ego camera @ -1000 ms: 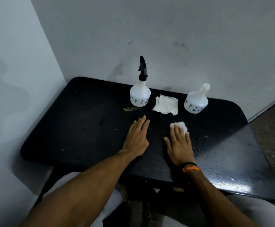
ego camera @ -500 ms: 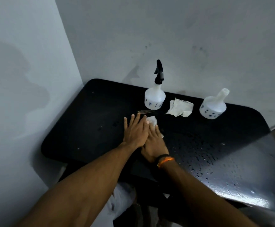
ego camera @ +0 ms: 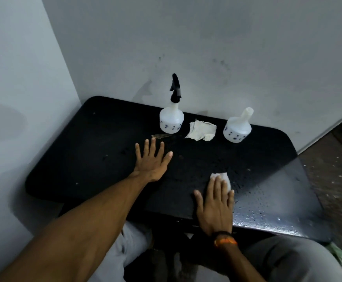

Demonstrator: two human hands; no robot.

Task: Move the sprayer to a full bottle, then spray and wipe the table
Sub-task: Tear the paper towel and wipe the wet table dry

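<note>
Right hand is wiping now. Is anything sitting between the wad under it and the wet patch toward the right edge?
Nothing visible blocks that way. The right hand presses the white wad flat on the table, and droplets lie directly beside it. The crumpled cloth and both bottles stand farther back near the wall.

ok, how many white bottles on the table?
2. The bottle with the black sprayer stands at the back centre; the open bottle stands to its right, past the crumpled cloth. None look hidden.
</note>
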